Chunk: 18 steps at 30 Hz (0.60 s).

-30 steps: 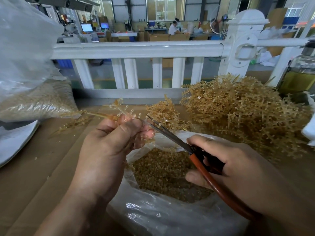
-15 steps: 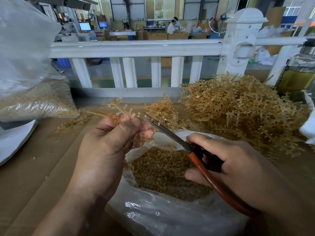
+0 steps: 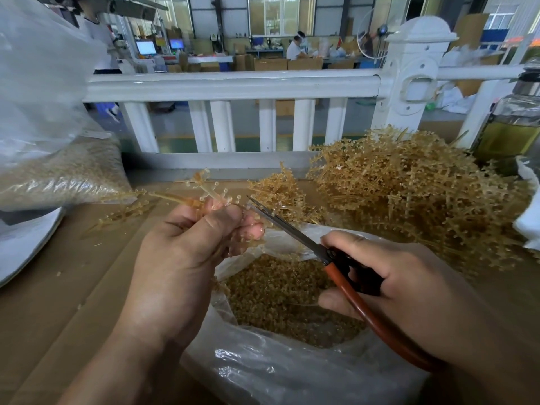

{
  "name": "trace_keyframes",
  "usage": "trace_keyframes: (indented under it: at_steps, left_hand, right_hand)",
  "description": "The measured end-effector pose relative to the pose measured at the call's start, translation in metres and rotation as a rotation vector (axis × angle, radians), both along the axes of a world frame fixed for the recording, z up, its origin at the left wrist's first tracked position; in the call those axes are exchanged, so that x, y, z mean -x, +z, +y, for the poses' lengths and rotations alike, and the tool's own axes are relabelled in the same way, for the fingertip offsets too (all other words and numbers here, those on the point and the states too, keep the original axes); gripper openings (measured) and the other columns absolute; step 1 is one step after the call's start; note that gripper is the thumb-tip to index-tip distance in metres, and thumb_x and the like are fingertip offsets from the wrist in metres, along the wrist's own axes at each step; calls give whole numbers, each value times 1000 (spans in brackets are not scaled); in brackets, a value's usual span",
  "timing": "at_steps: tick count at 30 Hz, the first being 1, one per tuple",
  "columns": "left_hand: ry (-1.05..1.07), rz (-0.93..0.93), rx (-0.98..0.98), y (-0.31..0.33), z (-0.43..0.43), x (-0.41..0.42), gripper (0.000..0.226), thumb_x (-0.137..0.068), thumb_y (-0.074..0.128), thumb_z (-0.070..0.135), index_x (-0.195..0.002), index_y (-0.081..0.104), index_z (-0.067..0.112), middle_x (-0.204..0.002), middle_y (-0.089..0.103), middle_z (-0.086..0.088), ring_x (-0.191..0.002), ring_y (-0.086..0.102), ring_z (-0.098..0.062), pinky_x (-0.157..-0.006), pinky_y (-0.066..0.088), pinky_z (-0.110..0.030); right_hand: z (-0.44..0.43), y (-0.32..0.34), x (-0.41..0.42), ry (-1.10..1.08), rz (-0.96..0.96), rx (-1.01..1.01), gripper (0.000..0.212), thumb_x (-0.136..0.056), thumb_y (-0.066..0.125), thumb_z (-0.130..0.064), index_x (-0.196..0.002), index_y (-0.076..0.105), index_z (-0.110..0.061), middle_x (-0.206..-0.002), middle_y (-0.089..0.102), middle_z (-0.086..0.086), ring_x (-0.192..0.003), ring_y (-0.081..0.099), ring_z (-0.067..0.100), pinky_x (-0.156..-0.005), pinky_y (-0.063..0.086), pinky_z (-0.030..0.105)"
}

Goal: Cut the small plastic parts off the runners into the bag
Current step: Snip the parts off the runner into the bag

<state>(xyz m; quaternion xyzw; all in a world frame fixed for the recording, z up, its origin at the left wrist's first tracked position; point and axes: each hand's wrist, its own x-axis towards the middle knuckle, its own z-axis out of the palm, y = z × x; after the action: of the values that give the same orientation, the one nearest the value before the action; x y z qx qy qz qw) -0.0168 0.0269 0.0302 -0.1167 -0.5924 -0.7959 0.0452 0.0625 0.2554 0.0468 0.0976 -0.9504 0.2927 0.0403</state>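
Note:
My left hand (image 3: 187,255) grips an amber plastic runner (image 3: 204,194) whose small round parts stick up above my fingers. My right hand (image 3: 403,290) holds scissors (image 3: 295,235) with red-brown handles, the blades nearly closed and their tips touching the runner beside my left fingertips. Both hands hover over an open clear plastic bag (image 3: 277,372) that holds a heap of cut amber parts (image 3: 280,296).
A large pile of uncut runners (image 3: 415,194) lies at the right, a smaller bunch (image 3: 280,191) behind the scissors. A filled clear bag (image 3: 58,173) sits at the left. A white railing (image 3: 233,83) borders the cardboard-covered table (image 3: 58,287). A glass bottle (image 3: 514,118) stands at far right.
The scissor blades have closed a little at the runner. Both hands stay in nearly the same place over the bag.

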Motion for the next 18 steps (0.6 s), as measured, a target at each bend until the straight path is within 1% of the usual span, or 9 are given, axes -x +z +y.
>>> trace_keyframes:
  at_steps: [1, 3, 4, 6, 9, 12, 15, 16, 18]
  left_hand:
    - [1, -1, 3, 0, 0, 0, 5, -77, 75, 23, -73, 76, 20, -83, 77, -14, -79, 75, -29, -79, 55, -42]
    - [4, 2, 8, 0, 1, -1, 6, -78, 75, 24, -72, 77, 21, -83, 77, -13, -78, 74, -28, -80, 54, -42]
    - [3, 3, 8, 1, 1, -1, 7, -78, 74, 23, -71, 77, 21, -83, 77, -13, -77, 74, -27, -80, 53, -42]
    - [-3, 6, 9, 1, 1, -1, 8, -79, 73, 22, -71, 77, 21, -82, 77, -12, -77, 74, -26, -82, 53, -44]
    - [-17, 4, 8, 1, 1, 0, 7, -79, 74, 22, -73, 76, 20, -82, 77, -12, -77, 73, -26, -81, 53, -44]
    - [-17, 2, 6, 1, 0, 0, 6, -78, 74, 22, -74, 75, 19, -83, 76, -13, -77, 73, -27, -79, 53, -43]
    - [-16, -1, 9, 1, 1, 0, 6, -79, 74, 23, -76, 76, 18, -84, 76, -14, -78, 72, -27, -79, 53, -43]
    - [-16, -2, 11, 1, 1, 0, 6, -79, 74, 23, -76, 76, 18, -84, 77, -13, -78, 72, -27, -80, 52, -43]
    - [-22, -1, 9, 1, 1, 0, 7, -79, 73, 23, -75, 77, 19, -83, 77, -12, -78, 72, -26, -80, 53, -43]
  right_hand:
    - [0, 0, 0, 1, 8, -1, 60, -62, 50, -91, -116, 43, -65, -93, 64, -18, -77, 64, 2, -63, 54, 28]
    - [0, -1, 0, -1, 14, 12, 52, -61, 50, -91, -109, 41, -72, -94, 65, -18, -79, 64, 2, -65, 55, 29]
    - [0, -1, 0, -4, 13, 15, 51, -61, 49, -92, -108, 40, -74, -95, 65, -19, -81, 64, 2, -66, 55, 29]
    - [1, -1, 0, -10, 12, 10, 59, -60, 47, -92, -113, 42, -66, -98, 63, -20, -84, 64, 2, -68, 53, 28]
    - [1, -1, 0, 0, 12, 6, 67, -63, 48, -91, -121, 43, -58, -94, 62, -19, -80, 62, 3, -70, 49, 25]
    - [2, -1, 0, 4, 28, 0, 64, -64, 48, -90, -119, 45, -57, -93, 63, -17, -79, 63, 4, -69, 49, 26]
    - [2, -1, 0, 2, 26, 23, 49, -64, 50, -88, -108, 45, -66, -91, 64, -16, -76, 63, 4, -68, 49, 27]
    - [2, 0, 0, 2, 22, 26, 49, -64, 50, -87, -108, 45, -66, -90, 64, -15, -75, 63, 5, -67, 50, 27]
    - [3, 0, 0, 4, 23, 22, 57, -65, 50, -87, -114, 47, -59, -89, 64, -15, -74, 63, 5, -68, 50, 28]
